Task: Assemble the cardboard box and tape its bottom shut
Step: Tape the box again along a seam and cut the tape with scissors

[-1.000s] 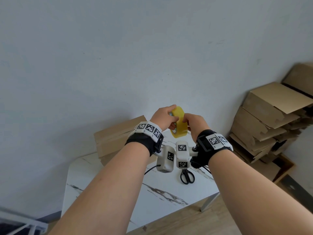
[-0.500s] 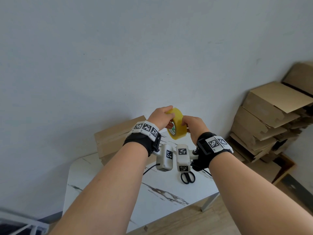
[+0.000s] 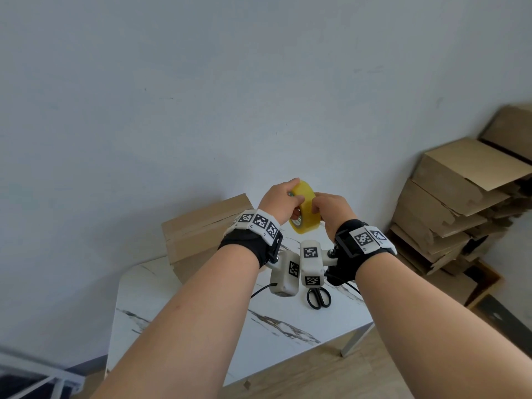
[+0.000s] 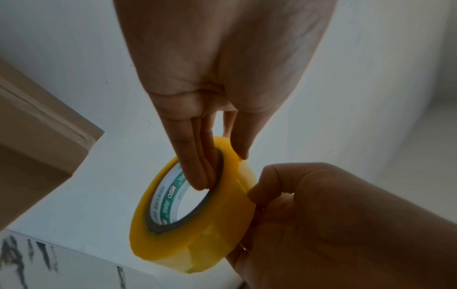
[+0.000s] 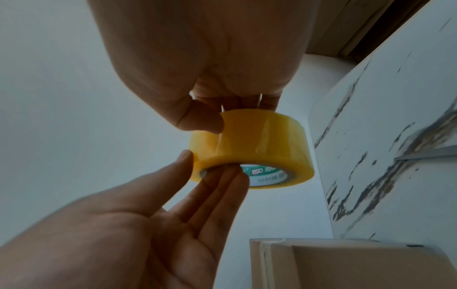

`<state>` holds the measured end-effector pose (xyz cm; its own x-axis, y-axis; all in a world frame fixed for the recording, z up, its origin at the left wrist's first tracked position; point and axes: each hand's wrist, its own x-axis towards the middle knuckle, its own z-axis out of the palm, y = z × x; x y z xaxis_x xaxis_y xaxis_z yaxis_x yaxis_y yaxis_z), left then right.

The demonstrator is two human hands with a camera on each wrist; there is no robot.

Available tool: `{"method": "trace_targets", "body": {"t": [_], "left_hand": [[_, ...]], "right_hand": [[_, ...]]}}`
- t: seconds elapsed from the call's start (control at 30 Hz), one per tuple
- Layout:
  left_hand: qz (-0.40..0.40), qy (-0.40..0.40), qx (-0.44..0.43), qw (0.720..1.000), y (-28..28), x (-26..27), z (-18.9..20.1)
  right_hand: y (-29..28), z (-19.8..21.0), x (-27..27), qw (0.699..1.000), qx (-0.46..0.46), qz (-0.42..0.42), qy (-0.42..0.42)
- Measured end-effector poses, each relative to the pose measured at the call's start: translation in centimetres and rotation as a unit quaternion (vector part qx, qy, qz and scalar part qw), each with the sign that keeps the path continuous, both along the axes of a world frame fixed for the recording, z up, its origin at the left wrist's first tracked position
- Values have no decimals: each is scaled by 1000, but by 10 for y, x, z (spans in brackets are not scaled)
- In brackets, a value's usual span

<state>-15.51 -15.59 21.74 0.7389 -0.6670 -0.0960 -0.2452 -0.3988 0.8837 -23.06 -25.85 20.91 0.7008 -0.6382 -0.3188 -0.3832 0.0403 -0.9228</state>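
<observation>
A yellow tape roll (image 3: pixel 305 210) is held in the air above the table by both hands. My left hand (image 3: pixel 290 197) has its fingers (image 4: pixel 197 172) through the roll's core and its thumb on the outer band. My right hand (image 3: pixel 316 207) pinches the outer band of the tape roll (image 5: pixel 257 140) with thumb and fingertips. In the left wrist view the right thumb (image 4: pixel 262 193) presses on the tape roll (image 4: pixel 222 230). The brown cardboard box (image 3: pixel 201 231) stands on the table behind my left wrist, its flaps folded shut.
Black scissors (image 3: pixel 318 298) lie on the white marble table (image 3: pixel 187 321) below my wrists. A stack of flattened and folded cardboard boxes (image 3: pixel 454 203) leans in the right corner on the wooden floor. A plain wall is close behind the table.
Both hands keep hold of the roll in about the same place. The roll has turned slightly between them, showing more of its outer band.
</observation>
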Motion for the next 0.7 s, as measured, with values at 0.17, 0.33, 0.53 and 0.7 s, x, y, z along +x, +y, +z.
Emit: {"method": "trace_targets", "body": {"t": [0.17,0.33,0.53,0.7], "left_hand": [[8,16,-5,1000,-1,1,0],[30,80,-38,996,1,6,5],[64,168,-102,978,3,10,11],[75,108,-69,989,7,10,13]], "right_hand": [[0,-3,-3,1000,-9,12,-11],[1,-12,-9,999,-9,32,-35],[-4,-9,-14,997,-15,42,-67],[-3,-13,-16,996,9,41,-76]]}}
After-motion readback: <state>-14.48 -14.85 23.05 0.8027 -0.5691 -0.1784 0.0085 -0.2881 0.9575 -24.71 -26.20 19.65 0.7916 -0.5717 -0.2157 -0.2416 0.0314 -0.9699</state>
